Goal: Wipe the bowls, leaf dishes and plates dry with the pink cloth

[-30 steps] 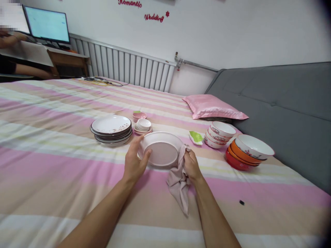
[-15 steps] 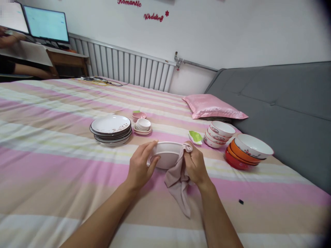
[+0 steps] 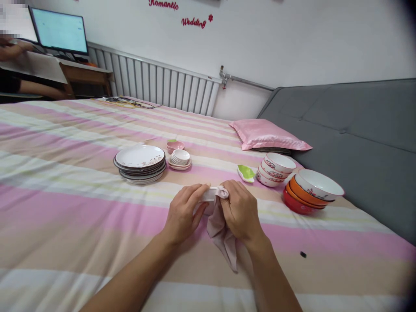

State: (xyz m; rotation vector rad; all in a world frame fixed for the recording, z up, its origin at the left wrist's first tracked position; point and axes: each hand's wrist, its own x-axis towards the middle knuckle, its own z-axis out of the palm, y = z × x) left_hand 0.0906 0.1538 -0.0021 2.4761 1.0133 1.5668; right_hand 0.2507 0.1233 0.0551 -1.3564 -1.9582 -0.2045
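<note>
Between my hands is a white bowl (image 3: 209, 196), mostly hidden by my fingers and a cloth. My left hand (image 3: 186, 212) grips its left side, thumb on the near face and fingers over the rim. A dusty-pink cloth (image 3: 222, 236) is bunched in my right hand (image 3: 241, 210), folded over the rim and hanging down toward the bed. The fingers of my right hand are closed round the cloth and the bowl's edge. Beyond my hands lie a stack of plates (image 3: 140, 157), small white dishes (image 3: 180, 156) and a green leaf-shaped dish (image 3: 246, 173).
Patterned white bowls (image 3: 276, 169) and orange and red bowls (image 3: 300, 201) are stacked on the right. A pink pillow (image 3: 269, 134) lies near the grey headboard (image 3: 344, 130). A small black object (image 3: 303, 254) rests on the striped bedspread (image 3: 97, 242). At far left a person's arm (image 3: 13, 50) shows by a desk.
The bowl has been tilted or turned, so less of it shows. My right hand and the cloth have shifted left along the rim, nearer my left hand, which has moved slightly right.
</note>
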